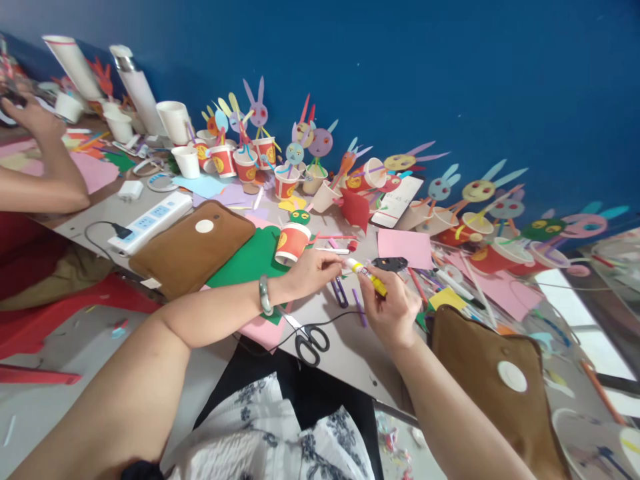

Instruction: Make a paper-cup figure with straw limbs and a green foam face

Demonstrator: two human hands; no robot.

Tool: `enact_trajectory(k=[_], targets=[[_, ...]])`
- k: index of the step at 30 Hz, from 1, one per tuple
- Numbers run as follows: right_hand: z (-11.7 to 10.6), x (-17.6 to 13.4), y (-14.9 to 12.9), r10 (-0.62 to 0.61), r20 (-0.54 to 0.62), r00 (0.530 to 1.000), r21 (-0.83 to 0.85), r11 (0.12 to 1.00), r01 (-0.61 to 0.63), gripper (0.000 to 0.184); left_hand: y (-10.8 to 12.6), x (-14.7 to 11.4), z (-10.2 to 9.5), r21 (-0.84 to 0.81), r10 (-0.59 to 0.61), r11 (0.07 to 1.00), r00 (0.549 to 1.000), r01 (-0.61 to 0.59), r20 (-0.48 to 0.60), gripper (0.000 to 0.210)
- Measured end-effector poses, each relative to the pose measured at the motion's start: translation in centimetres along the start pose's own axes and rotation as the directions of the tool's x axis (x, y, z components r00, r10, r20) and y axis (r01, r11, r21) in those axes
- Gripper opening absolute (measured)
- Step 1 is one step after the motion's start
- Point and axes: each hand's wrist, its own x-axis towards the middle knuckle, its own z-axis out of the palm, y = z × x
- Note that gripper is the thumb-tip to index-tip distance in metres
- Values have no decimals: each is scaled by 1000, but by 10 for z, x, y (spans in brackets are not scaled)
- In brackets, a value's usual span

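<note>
My right hand (393, 305) is closed around a yellow tube with a white end (369, 279), held at a slant above the table. At the tube's white end, the fingers of my left hand (311, 272) are pinched together; whether they grip the tip or some small piece, I cannot tell. Just beyond my left hand, a red paper cup (292, 244) with a green paper face (300, 217) lies tilted on green paper (245, 257). Black-handled scissors (312, 343) rest near the table's front edge. A dark purple clip-like piece (340, 292) and a purple stick (359, 308) lie between my hands.
Several cups with paper animal heads (286, 179) line the blue wall. Brown pouches lie left (193, 247) and right (493, 373). A white power strip (153, 220) stands at left, and a black cable crosses near the scissors. Another person's arm (43, 160) reaches in at far left.
</note>
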Motion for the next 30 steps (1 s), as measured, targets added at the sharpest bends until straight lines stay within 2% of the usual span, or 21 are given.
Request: enact_trajectory(k=[6,8,10,13,16,20,23,26,28,30], targets=[[2,1,3,113,-17,994,26,993,-112,16,-4,2,1,-124,-67,990,998,66,1,27],[3,3,5,200,-40,979,73,978,-197,18,-5,3,1,-184,-97,978,995,95,2,24],[4,5,6,326,-40,944,143,937,-318,21,-5,4,0,-245,-121,962,993,119,6,22],[5,7,6,533,64,844,325,788,-522,29,-3,6,-2,-330,-178,928,984,173,16,17],[7,9,6,648,252,719,530,529,-663,33,-1,8,-4,-389,-232,894,972,224,26,16],[11,8,9,668,427,610,647,247,-722,34,3,8,-5,-397,-271,880,962,260,30,19],[12,8,9,632,545,550,656,87,-750,35,8,6,-5,-335,-203,918,977,211,58,17],[12,11,3,565,633,529,644,-4,-765,32,11,2,-3,-329,-43,938,979,109,201,15],[12,12,-5,501,689,523,622,-38,-782,31,9,-1,-1,-359,3,926,951,114,310,16],[12,12,-11,435,739,515,596,-66,-800,33,5,-3,2,-383,-5,910,927,159,374,17]])
